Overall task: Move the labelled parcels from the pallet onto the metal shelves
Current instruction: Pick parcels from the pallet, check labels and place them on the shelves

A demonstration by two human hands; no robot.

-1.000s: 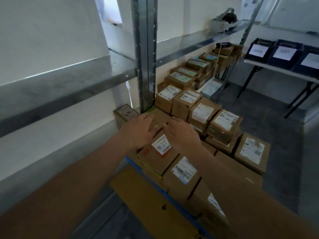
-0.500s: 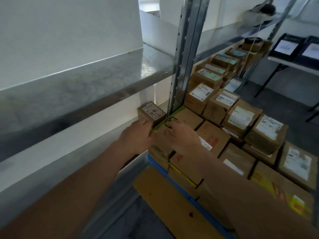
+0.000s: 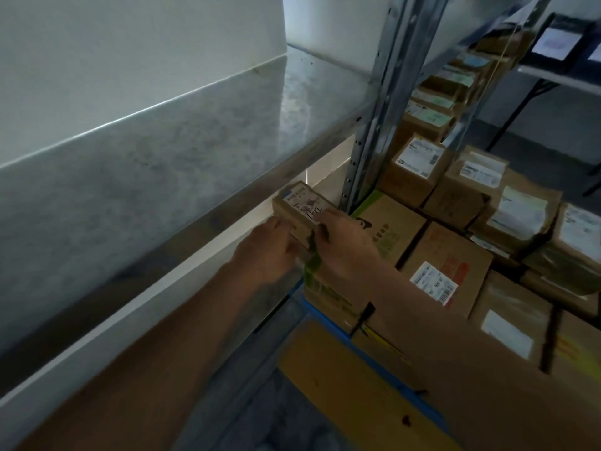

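1. A small labelled parcel (image 3: 300, 206), brown cardboard with a white label bearing handwritten marks on its top face, sits under the metal shelf (image 3: 195, 151), just left of the shelf upright (image 3: 374, 102). What it rests on is hidden.
2. Left hand (image 3: 266, 249): reaches in from lower left, fingers curled against the near left side of the small parcel. It grips that parcel.
3. Right hand (image 3: 344, 242): thumb and fingers wrapped over the near right corner of the same parcel. The hand lies above a larger carton with green print (image 3: 387, 229); whether it touches that carton cannot be told.
4. The green-printed carton stands at the near left corner of the stack of parcels on the pallet, directly right of the upright.
5. Beside it to the right is a carton with red print and a barcode label (image 3: 445, 268). Further labelled cartons (image 3: 419, 164) fill the rows behind, extending toward the far wall; the far ones are blurred.
6. A blue pallet edge (image 3: 328, 317) shows below the near cartons. A flat sheet of cardboard (image 3: 357, 395) lies on the floor in front of it.
7. A folding table (image 3: 559, 76) stands at upper right, carrying dark bins with white labels (image 3: 559, 37).
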